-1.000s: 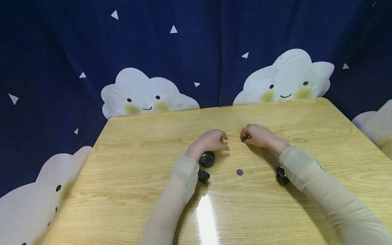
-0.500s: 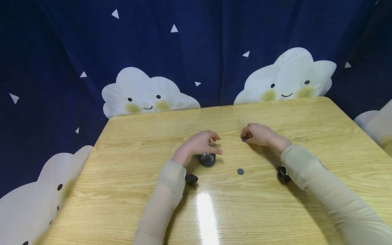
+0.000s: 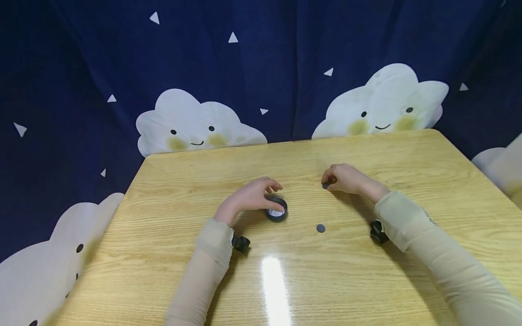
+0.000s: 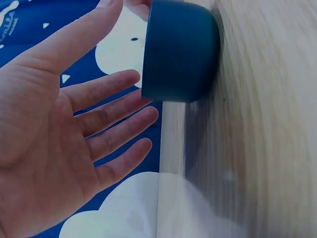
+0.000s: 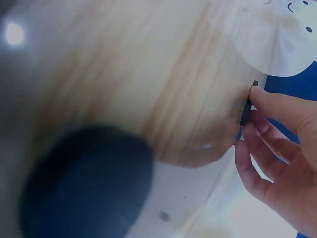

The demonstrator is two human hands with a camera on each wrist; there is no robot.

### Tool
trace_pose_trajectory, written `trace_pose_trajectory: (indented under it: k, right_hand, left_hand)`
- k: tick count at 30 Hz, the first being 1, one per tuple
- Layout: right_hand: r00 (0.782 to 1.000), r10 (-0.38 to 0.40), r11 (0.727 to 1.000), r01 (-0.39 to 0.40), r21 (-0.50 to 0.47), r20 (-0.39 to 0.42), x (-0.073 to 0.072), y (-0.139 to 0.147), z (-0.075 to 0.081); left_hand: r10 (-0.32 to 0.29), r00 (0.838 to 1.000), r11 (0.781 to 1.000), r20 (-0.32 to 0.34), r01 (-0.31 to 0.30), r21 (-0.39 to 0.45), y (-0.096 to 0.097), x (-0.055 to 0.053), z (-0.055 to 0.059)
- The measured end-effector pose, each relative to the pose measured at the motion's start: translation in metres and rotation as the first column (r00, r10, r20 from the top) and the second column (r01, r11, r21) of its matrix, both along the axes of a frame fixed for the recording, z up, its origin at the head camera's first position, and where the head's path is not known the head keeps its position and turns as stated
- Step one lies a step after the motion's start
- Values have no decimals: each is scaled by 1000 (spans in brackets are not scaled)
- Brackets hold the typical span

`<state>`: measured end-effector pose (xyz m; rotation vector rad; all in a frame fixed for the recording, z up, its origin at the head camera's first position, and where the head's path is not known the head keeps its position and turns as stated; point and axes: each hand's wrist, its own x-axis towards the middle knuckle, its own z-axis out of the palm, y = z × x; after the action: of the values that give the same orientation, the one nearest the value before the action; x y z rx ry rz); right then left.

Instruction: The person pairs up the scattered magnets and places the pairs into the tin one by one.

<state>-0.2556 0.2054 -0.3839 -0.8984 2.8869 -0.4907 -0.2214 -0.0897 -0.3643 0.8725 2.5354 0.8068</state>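
My left hand (image 3: 253, 195) is at a small dark round cup (image 3: 277, 218), its thumb reaching over the cup's mouth in the head view. In the left wrist view the fingers are spread and fairly straight beside the dark blue cup (image 4: 181, 52), which stands upright on the wood. Farther right, my right hand (image 3: 345, 177) pinches a small dark disc (image 5: 249, 106) on edge between thumb and fingertips, close over the table. A second flat dark disc (image 3: 321, 228) lies on the table nearer me, between the two forearms.
The light wooden table (image 3: 183, 194) reaches back to a navy curtain (image 3: 261, 68) with smiling clouds. Black wrist cameras (image 3: 241, 244) hang under both sleeves. A blurred dark rounded shape (image 5: 89, 183) fills the lower left of the right wrist view.
My left hand has moved left from beyond the cup, bringing its thumb over the cup's mouth. My right hand stays in place with its disc; the cup and the other disc stay put.
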Motion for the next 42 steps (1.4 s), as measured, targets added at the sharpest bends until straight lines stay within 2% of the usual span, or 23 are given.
trace_pose_trajectory:
  k: [9,21,25,37,42]
  right_hand:
    - [1000,5,1000,-5,-7,11,-1,-2,1]
    - [998,-18,1000,18,-8,58,2,-2,1]
    - [999,-4,1000,4,-3,44,1,-1,1]
    - [998,-1,1000,2,-25,59,1,-1,4]
    - [997,-28,999,30,-36,78,0,-1,3]
  left_hand:
    - [10,1000,999,-17,-10,-44,-12,4,-4]
    - [-20,1000,1000,17,20,21,-20,9,-17]
    - [-16,1000,999,18,16,32,-21,9,-19]
    - [-34,999,997,14,33,69,-21,8,-24]
    - [-32,999,997,20,31,71,-21,8,-24]
